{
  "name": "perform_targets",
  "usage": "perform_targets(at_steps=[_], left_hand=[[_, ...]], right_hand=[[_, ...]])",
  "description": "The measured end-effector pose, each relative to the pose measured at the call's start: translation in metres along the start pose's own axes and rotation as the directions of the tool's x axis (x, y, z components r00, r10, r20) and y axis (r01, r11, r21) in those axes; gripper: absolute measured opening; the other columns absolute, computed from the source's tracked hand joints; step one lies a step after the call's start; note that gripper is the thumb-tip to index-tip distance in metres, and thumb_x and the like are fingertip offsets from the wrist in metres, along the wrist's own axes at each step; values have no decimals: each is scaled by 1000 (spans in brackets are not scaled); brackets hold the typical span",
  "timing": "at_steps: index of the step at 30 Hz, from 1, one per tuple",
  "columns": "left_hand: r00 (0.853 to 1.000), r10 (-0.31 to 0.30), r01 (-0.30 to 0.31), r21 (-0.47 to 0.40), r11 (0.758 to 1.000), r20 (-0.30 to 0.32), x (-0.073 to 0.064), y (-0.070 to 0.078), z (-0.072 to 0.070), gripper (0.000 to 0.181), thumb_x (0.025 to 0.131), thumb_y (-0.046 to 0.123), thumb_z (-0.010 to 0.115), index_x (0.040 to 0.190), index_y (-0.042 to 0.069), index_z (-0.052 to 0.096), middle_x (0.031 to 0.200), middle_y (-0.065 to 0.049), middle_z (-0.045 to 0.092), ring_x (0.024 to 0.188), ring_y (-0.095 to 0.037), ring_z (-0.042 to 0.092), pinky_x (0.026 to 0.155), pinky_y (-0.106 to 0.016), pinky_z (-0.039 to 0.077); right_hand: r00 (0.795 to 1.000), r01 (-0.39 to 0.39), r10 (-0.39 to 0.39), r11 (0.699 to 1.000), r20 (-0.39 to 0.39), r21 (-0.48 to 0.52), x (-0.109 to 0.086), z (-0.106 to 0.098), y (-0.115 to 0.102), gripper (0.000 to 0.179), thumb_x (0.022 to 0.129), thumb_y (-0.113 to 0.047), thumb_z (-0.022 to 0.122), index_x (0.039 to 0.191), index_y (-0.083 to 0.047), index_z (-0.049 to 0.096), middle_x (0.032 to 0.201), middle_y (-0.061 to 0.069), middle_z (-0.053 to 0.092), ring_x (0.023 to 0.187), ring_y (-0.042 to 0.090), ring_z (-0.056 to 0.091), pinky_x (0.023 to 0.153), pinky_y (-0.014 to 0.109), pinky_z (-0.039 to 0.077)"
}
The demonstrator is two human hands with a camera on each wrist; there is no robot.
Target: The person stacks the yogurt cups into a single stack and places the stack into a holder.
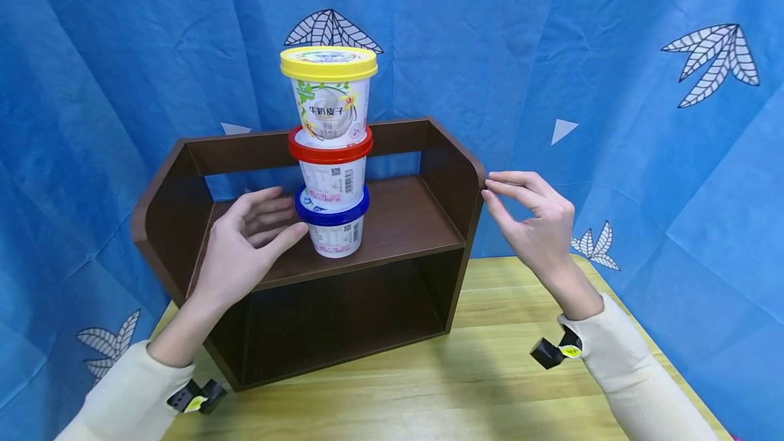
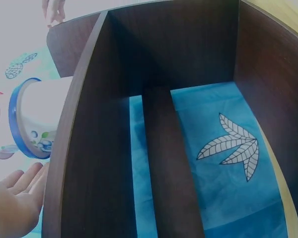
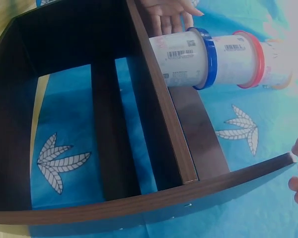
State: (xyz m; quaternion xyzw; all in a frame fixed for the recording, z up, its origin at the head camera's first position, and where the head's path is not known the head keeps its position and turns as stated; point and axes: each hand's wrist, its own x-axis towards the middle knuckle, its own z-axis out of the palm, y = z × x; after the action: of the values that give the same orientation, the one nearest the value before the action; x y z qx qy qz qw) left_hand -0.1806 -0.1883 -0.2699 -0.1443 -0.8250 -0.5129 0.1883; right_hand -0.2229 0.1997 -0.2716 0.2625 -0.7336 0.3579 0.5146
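Three lidded tubs stand in an upright stack on the upper board of a dark brown shelf [image 1: 404,216]. The bottom tub [image 1: 335,240] has a blue lid, the middle tub [image 1: 333,182] a red lid, and the top tub [image 1: 331,104] a yellow lid. My left hand [image 1: 248,243] is spread at the stack's left side, its thumb tip close to the blue-lidded tub; whether it touches cannot be told. Over at the shelf's right side panel [image 1: 456,169], my right hand [image 1: 533,220] has its fingertips at the upper front corner, with fingers extended and nothing gripped.
Below the upper board the shelf has an open lower compartment [image 1: 343,318]. It stands on a light wooden table [image 1: 490,359]. A blue curtain [image 1: 465,33] with leaf prints hangs behind and at both sides.
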Motion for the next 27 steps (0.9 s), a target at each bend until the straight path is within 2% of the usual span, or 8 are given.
perform_targets(at_steps=[5,7,9,12,16,20,23,27], left_hand=[[999,22,-22,-5,1000,-24,-12,1,-5,57,94,16,80,146,7,57,138,-19,70,117,-6,73,93,-9,55],[999,40,-40,-12,999,-31,-17,2,-5,55,94,12,80,144,7,59,136,-19,71,113,7,70,93,-8,55],[997,62,-63,-7,998,-34,-22,3,-6,53,93,9,80,142,7,61,134,-19,72,111,12,68,94,-8,55],[994,100,-99,31,995,-35,-31,4,-5,50,91,8,81,138,7,64,131,-16,75,111,12,69,95,-7,55],[983,179,-175,79,981,-36,-45,4,-1,51,86,3,85,133,8,68,127,-12,77,111,9,71,96,-7,54],[962,272,-268,86,959,-35,-58,4,5,56,79,-2,89,131,12,71,125,-11,78,112,2,73,99,-7,54],[942,335,-329,119,937,-29,-68,4,10,62,74,0,93,131,15,72,125,-7,78,112,-5,74,102,-6,52],[923,384,-377,193,906,6,-80,1,16,69,70,8,96,134,13,71,129,-4,76,117,-12,73,107,-5,48]], right_hand=[[1000,25,-25,1000,12,2,-7,-9,-4,22,79,4,85,100,-1,84,102,17,81,97,23,76,89,3,50],[999,44,-44,999,20,12,-10,-12,-6,23,78,4,85,100,-1,84,102,17,81,99,17,76,96,7,52],[998,61,-62,998,32,32,-13,-16,-8,20,81,0,85,101,-1,83,102,18,81,100,12,76,100,9,53],[996,67,-70,996,53,52,-19,-21,-11,19,91,-17,82,100,0,83,102,19,81,101,8,75,100,9,53],[993,76,-78,997,92,34,-29,-27,-16,43,101,-42,70,101,-1,83,102,17,81,101,9,74,74,2,46],[988,70,-72,997,135,19,-40,-35,-23,47,102,-47,67,104,-3,83,106,15,81,107,1,72,57,8,36],[985,52,-58,998,160,41,-50,-41,-30,43,101,-44,70,106,-3,83,109,16,80,113,-3,70,56,10,36],[980,32,-46,997,195,72,-64,-46,-40,40,100,-41,72,111,-4,81,114,16,78,118,1,70,77,4,49]])
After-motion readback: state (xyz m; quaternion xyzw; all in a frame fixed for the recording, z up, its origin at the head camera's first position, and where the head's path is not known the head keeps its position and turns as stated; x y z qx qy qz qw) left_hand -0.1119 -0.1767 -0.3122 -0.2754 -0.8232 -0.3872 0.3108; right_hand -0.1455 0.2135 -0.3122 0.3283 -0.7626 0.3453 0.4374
